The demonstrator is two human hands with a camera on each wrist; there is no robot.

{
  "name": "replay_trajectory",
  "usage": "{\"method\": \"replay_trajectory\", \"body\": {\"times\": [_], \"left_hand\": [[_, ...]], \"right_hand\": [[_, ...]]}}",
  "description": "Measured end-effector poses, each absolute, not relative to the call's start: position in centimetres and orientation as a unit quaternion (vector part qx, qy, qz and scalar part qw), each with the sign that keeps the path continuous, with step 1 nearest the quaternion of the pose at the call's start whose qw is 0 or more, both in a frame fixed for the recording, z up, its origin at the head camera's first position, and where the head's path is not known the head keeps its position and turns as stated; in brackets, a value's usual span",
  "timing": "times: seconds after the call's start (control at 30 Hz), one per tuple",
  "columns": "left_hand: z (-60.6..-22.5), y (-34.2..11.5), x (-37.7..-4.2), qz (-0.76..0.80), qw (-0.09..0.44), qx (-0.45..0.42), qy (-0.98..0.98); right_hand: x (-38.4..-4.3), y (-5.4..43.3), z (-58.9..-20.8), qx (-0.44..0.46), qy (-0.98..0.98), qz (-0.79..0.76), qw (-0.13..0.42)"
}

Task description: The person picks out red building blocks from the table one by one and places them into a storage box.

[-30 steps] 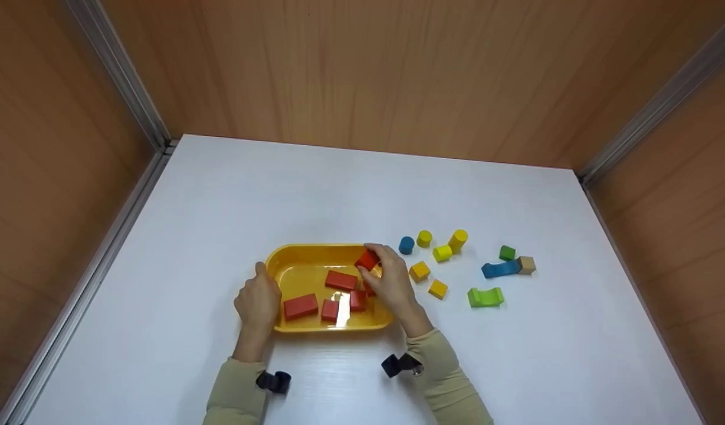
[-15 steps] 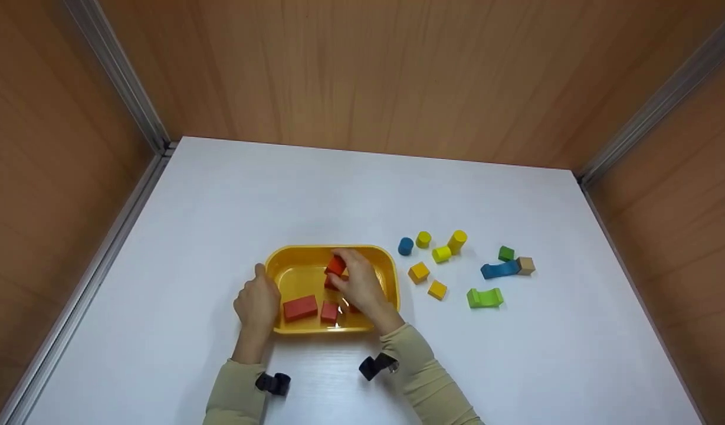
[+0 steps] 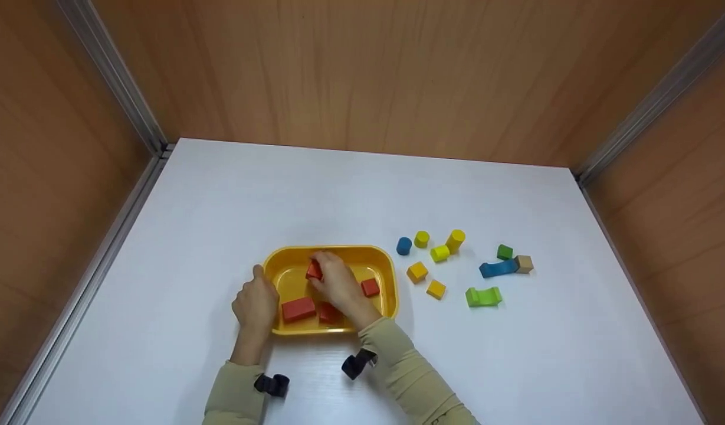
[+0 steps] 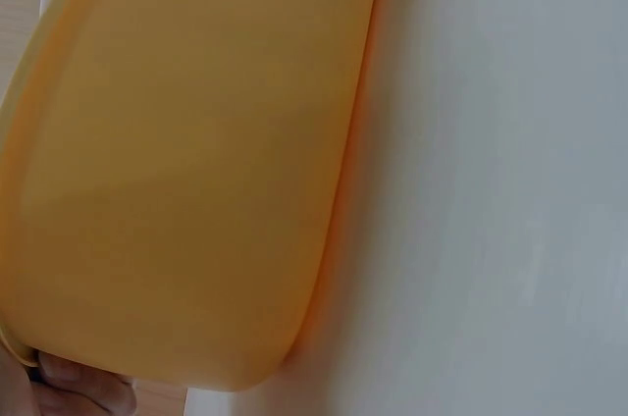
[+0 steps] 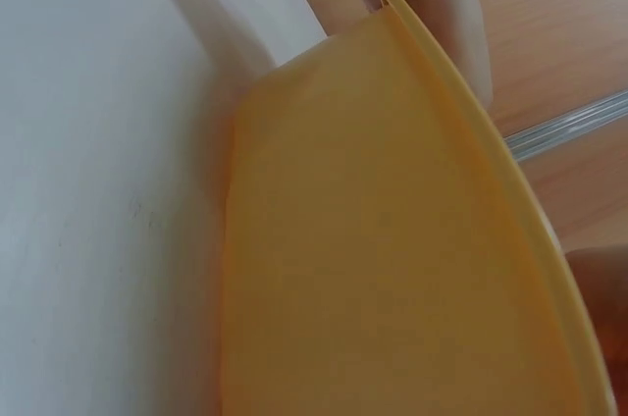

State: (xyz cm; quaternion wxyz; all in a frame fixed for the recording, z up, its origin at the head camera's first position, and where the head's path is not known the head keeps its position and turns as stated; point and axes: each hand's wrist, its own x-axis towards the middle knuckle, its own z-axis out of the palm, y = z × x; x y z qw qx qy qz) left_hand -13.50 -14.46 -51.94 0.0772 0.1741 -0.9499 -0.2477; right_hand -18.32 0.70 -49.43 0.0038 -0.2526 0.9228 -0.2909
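My left hand (image 3: 256, 300) grips the left end of a yellow plastic tray (image 3: 388, 271), fingers curled at its rim; in the left wrist view those fingers (image 4: 86, 389) show at the tray's corner. Over the tray's inside, my right hand (image 3: 338, 286) pinches a red block (image 3: 314, 270) between thumb and fingers. Inside the tray lie a long red block (image 3: 298, 309) at the front left, another red block (image 3: 328, 313) beside it, and a red cube (image 3: 370, 287) at the right. The right hand hides part of the tray floor.
Right of the tray lie a blue cylinder (image 3: 403, 246), several yellow cylinders (image 3: 455, 241), two orange-yellow cubes (image 3: 417, 272), a blue curved block (image 3: 498, 268), a green cube (image 3: 504, 252), a plain wooden cube (image 3: 524, 264) and a light green arch block (image 3: 484, 297). Wooden panels (image 3: 362, 71) wall the white table (image 3: 291, 195).
My right hand has moved left across the tray with the red block, uncovering the tray's right end and the red cube there. The left hand stays at the tray's left end.
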Motion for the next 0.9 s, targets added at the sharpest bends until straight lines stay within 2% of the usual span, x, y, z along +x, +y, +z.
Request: {"method": "replay_trajectory", "body": {"times": [0.23, 0.63, 0.9], "left_hand": [[-51.7, -14.5, -13.5, -0.250, 0.073, 0.168, -0.951], [-51.9, -14.5, -13.5, -0.248, 0.075, 0.169, -0.951], [-52.0, -14.5, -13.5, -0.247, 0.080, 0.165, -0.951]], "right_hand": [[-18.4, -0.6, -49.6, -0.273, 0.932, -0.238, 0.002], [-18.8, -2.0, -50.1, -0.272, 0.943, -0.188, 0.030], [-19.1, -2.4, -50.6, -0.284, 0.945, -0.163, 0.014]]}}
